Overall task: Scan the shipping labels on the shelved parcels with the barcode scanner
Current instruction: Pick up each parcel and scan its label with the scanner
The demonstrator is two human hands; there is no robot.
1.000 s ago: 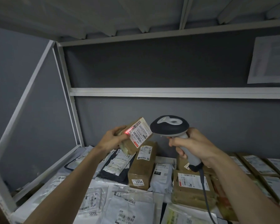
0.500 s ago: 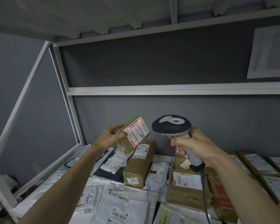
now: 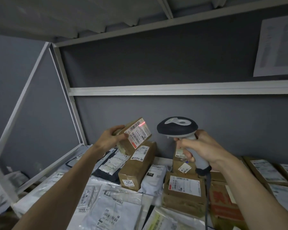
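Fingers of L hand curl round the left end of a small brown parcel, thumb tip on the edge of its white shipping label; parcel is held up off the shelf, tilted, label facing the camera. Short red scan line sits on the label's upper right part, away from the fingertips. Below the parcel & just under those fingers: long brown box marked 1834, lying on white poly mailers w/ printed labels, plus a dark mailer beside it.

R hand fingers are wrapped tight round the grey grip of the barcode scanner, index finger at the front of the grip; dark head points left toward the label, a clear gap between head & parcel. Cable drops from the grip's base, below the R fingers. Under them: brown box w/ label, small box tagged 473 behind it. Right of that hand: row of flat brown parcels. White shelf frame runs across the grey wall above both hands; paper sheet pinned top right.
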